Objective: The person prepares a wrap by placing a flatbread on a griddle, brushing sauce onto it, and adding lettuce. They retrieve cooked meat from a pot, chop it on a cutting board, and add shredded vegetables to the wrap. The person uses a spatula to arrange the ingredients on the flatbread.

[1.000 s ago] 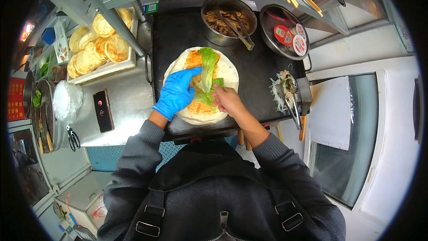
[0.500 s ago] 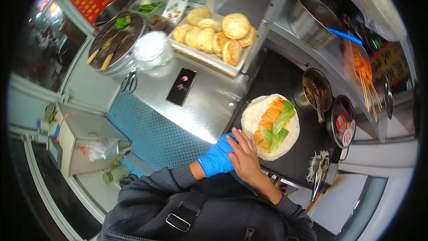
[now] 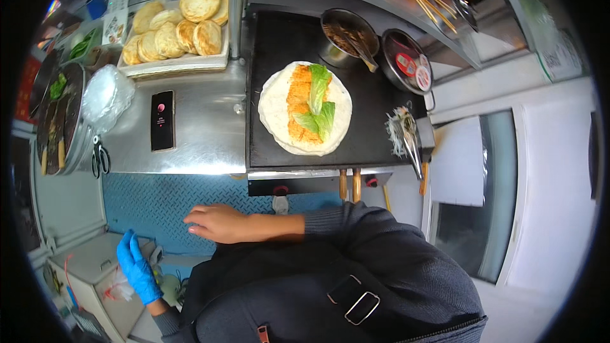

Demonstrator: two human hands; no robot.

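Observation:
My left hand (image 3: 138,268), in a blue glove, is at the lower left beside a beige cabinet, fingers stretched out and holding nothing I can see. Bare and loosely bent, my right hand (image 3: 219,223) reaches left across my body above the blue floor, apart from the glove. On the black griddle (image 3: 279,38) lies a round pale flatbread (image 3: 276,109). An orange shredded-looking strip (image 3: 297,98) runs down its middle, with green lettuce leaves (image 3: 319,98) along the strip's right side. Neither hand touches the flatbread.
Left of the griddle, a steel counter (image 3: 206,127) holds a phone (image 3: 163,121), black scissors (image 3: 100,156) and a tray of round breads (image 3: 168,39). A pot of brown filling (image 3: 348,35), a lidded pan (image 3: 407,60) and metal tongs (image 3: 412,141) stand to the right.
My hands have parted: the gloved left moved down and left, the bare right swung left off it. The view has turned, so the griddle and flatbread appear higher and further left.

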